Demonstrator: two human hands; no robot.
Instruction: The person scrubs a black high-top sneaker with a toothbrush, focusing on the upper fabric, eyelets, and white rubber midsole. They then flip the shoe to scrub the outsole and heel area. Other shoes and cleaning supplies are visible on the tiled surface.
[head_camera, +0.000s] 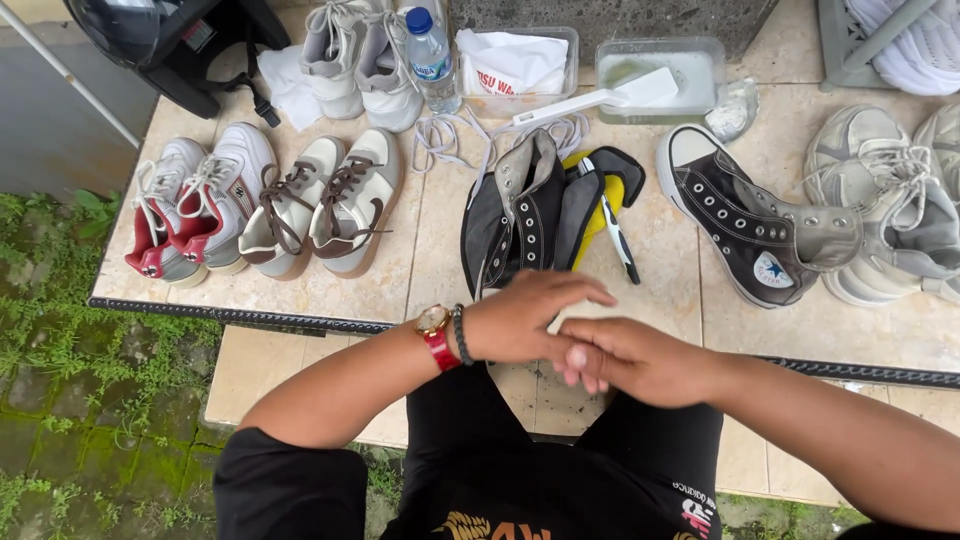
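Black high-top shoe (520, 215): canvas, grey-white lining and white eyelets, laces out, lying collapsed on its side on the tiled table (650, 290); a yellow-and-black brush (606, 205) lies touching its right flank. It sits just beyond the hands, near the table's front edge.

Left hand (525, 318): palm down, fingers loosely curved, laid over the right hand; red-strapped watch and dark bead bracelet at the wrist. Grasps no object.

Right hand (630, 360): loosely curled beneath the left, fingers touching it, holding nothing. Both hover over the front edge, nearest the black shoe.

Edges and room: dark trim runs along the table's front edge; bare tile lies right of the black shoe, before its mate (750, 225), which lies well apart. Left of the black shoe, a cream-and-brown pair (325, 205), then a white-and-red pair (195, 205) by the left edge.

Packages, behind the black shoe: clear water bottle (432, 58), blue cap and blue label; clear tub (515, 65) holding a white bag with red print; clear tub (660, 75) of cloudy liquid with a white brush (600, 98) across its rim. Loose white laces (450, 135) lie between the tubs and the shoe.
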